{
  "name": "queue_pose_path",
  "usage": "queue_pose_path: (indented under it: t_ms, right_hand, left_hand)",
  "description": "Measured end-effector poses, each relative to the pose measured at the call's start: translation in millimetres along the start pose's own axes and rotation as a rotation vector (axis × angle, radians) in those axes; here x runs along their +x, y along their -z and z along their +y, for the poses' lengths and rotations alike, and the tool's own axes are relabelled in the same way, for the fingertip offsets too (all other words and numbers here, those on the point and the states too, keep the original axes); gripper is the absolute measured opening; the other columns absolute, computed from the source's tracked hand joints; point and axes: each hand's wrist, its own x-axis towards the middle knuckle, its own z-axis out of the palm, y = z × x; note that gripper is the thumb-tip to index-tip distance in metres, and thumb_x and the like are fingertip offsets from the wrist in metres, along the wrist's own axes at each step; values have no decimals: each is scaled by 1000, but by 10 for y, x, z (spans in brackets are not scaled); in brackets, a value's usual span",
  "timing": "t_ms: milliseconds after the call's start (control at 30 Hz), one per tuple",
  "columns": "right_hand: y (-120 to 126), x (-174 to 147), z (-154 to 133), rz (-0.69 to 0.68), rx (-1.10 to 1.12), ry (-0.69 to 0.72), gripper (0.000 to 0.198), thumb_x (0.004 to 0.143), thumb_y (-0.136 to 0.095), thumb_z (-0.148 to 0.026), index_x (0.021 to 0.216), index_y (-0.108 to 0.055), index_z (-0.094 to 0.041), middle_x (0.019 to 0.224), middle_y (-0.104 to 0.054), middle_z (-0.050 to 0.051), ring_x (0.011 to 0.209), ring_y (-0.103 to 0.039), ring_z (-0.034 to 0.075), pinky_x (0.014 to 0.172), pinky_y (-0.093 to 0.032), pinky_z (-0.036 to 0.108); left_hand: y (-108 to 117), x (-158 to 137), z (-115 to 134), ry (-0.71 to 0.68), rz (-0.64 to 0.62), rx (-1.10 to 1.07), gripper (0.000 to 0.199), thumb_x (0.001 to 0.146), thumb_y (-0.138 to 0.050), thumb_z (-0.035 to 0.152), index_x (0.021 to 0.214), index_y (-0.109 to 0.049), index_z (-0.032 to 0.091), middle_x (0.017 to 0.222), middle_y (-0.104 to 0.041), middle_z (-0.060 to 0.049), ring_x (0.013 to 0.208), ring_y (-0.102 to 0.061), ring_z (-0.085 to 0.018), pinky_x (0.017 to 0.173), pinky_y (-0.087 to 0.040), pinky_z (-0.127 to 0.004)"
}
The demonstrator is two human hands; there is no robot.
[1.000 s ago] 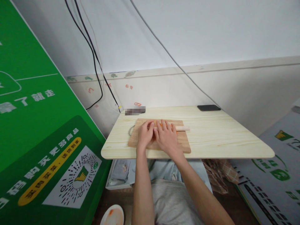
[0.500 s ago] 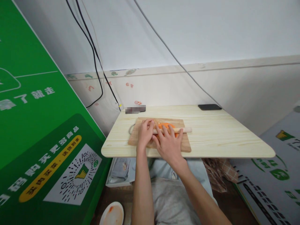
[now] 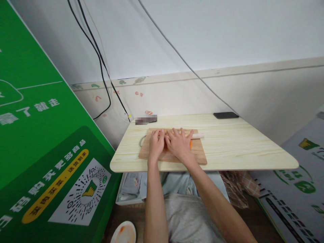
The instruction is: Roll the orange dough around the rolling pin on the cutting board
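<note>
A pale wooden rolling pin [image 3: 197,136] lies crosswise over a wooden cutting board [image 3: 199,153], its right end jutting out beyond my fingers. My left hand [image 3: 156,144] is curled over the pin's left part, which it hides. Spread and stretched out, the fingers of my right hand [image 3: 179,143] lie flat across the middle of the pin. Beneath the palm, a bit of flattened orange dough [image 3: 190,144] shows at the right; the hands cover most of it.
The board rests on a light wood-grain table [image 3: 243,148]. A black phone [image 3: 226,115] lies at the back right, a blurred-out dark object [image 3: 146,119] at the back left. Below stands a stained white plate [image 3: 124,233]. A green panel [image 3: 30,111] rises on the left.
My right hand and the rolling pin have moved away from me, toward the board's far edge. The right palm now covers most of the orange dough. My left hand has hardly moved.
</note>
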Motion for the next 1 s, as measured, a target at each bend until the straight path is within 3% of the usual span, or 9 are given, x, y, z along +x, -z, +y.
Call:
queue_pose_path:
  t_ms: [300, 733, 867, 1000]
  right_hand:
    - [77, -468, -17, 6, 0, 9, 57, 114, -30, -56, 162, -52, -34, 169, -51, 7, 159, -33, 47, 120, -10, 88]
    - [51, 114, 43, -77, 0, 27, 56, 115, -25, -48, 147, -67, -28, 156, -63, 11, 150, -43, 49, 117, -13, 87]
    - [77, -102, 26, -53, -11, 33, 55, 115, -26, -49, 149, -65, -29, 156, -63, 12, 151, -42, 48, 118, -13, 84]
    - [64, -399, 15, -16, -27, 19, 56, 114, -30, -51, 161, -53, -33, 166, -54, 9, 158, -33, 48, 121, -9, 83]
  left_hand:
    - [9, -9, 40, 38, 7, -23, 41, 111, -40, 44, 109, -74, 19, 120, -75, -14, 121, -68, -26, 115, -48, -42]
    - [-7, 10, -44, 23, -36, -44, 39, 110, -44, 45, 100, -72, 20, 113, -77, -13, 112, -71, -25, 106, -53, -40]
    - [-6, 6, -37, 33, -48, -24, 38, 110, -44, 45, 101, -72, 21, 110, -78, -12, 112, -71, -25, 105, -54, -39]
    - [-3, -1, -21, 27, -47, -24, 36, 110, -45, 44, 101, -71, 21, 110, -78, -11, 111, -71, -25, 104, -53, -39]
